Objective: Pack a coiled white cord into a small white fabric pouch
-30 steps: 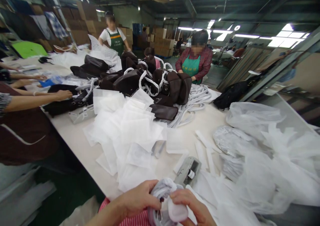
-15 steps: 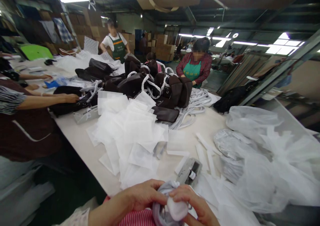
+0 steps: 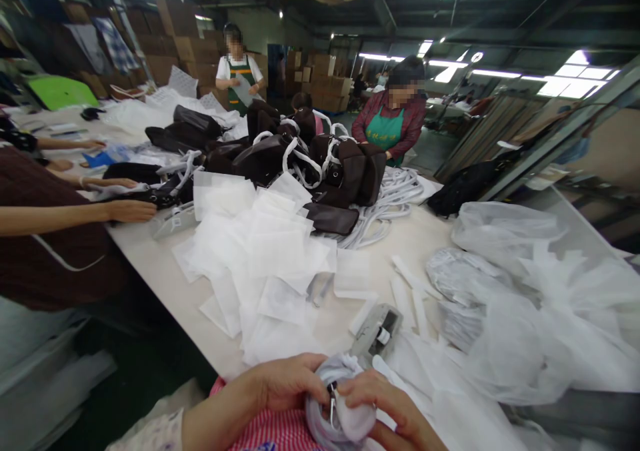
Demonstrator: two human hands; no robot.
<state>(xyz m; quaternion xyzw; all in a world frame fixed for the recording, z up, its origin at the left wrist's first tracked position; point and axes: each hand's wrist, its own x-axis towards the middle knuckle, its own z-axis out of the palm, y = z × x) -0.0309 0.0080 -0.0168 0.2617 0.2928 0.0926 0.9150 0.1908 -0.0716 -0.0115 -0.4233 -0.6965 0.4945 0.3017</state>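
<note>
At the bottom edge my left hand (image 3: pixel 287 384) and my right hand (image 3: pixel 385 404) both grip a bunched white fabric wrap (image 3: pixel 340 408), close to my body. A small metal clasp (image 3: pixel 332 401) shows between my thumbs in the middle of the wrap. Just beyond my hands a grey tape dispenser (image 3: pixel 376 331) lies on the white table (image 3: pixel 155 271). A heap of flat white fabric pouches (image 3: pixel 260 251) is spread in front of it.
Dark brown handbags with white straps (image 3: pixel 320 164) are piled mid-table. Crumpled clear plastic bags (image 3: pixel 525 298) fill the right side. A co-worker's arms (image 3: pixel 75 211) reach in from the left; two people in green aprons (image 3: pixel 393 121) stand at the far side. Cardboard boxes are stacked behind.
My hands have kept working the white wrap, and the metal clasp now shows between my thumbs. The co-worker's hands on the left have shifted slightly; the camera has tilted a little.
</note>
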